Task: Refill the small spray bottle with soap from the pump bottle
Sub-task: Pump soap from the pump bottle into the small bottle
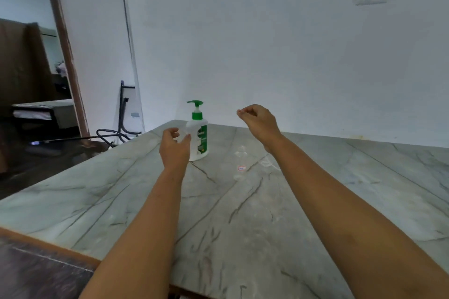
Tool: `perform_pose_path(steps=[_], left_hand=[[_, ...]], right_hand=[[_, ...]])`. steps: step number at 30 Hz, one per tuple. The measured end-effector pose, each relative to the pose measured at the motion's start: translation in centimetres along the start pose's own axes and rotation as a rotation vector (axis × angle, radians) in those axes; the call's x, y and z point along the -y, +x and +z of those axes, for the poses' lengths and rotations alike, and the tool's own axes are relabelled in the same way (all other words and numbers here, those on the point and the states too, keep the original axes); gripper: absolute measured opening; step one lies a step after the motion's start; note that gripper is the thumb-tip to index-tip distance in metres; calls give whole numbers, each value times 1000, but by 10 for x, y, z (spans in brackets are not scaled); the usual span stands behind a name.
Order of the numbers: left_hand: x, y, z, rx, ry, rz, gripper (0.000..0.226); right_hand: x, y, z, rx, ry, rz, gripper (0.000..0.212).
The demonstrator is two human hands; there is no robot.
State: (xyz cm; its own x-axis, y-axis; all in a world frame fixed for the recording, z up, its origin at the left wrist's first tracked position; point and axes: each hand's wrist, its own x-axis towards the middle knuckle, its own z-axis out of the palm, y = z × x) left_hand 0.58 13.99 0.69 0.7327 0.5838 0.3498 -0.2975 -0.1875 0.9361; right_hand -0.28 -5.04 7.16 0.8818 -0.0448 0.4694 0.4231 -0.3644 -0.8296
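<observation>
- Head view: left hand (175, 143) grip half-wide, cupped beside pump bottle (198, 133); right hand (257, 121) fingertips pinched, can't tell if holding anything.
- Clear spray bottle (240, 162) on tabletop (315, 201), between the forearms.
- Risk: it's nearly invisible, so a forearm could topple it.

A pale marble slab (315, 201) with dark grey veins carries everything; a brown wooden edge (48, 243) runs along its near left side. A white pump bottle (200, 138) with a green pump stands upright near the far edge. To its right, apart from it, a small clear spray bottle (240, 165) appears to stand upright, hard to make out, with a red-and-white sticker (241, 168) low on it.
</observation>
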Motion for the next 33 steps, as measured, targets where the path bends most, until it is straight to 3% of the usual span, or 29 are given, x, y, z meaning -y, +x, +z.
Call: perform_pose_path(steps=[7, 14, 22, 27, 33], left_hand=[[6, 38, 24, 190, 197, -1, 71], [12, 42, 34, 170, 251, -3, 30], [-45, 24, 25, 145, 107, 169, 24], [-107, 10, 16, 353, 28, 304, 27], [-127, -31, 22, 692, -104, 209, 22]], right_hand=[[3, 24, 45, 126, -58, 25, 28], [-7, 27, 50, 136, -74, 19, 23], [18, 20, 30, 89, -30, -83, 33], [53, 9, 6, 27, 57, -170, 53], [65, -16, -35, -47, 124, -242, 70]])
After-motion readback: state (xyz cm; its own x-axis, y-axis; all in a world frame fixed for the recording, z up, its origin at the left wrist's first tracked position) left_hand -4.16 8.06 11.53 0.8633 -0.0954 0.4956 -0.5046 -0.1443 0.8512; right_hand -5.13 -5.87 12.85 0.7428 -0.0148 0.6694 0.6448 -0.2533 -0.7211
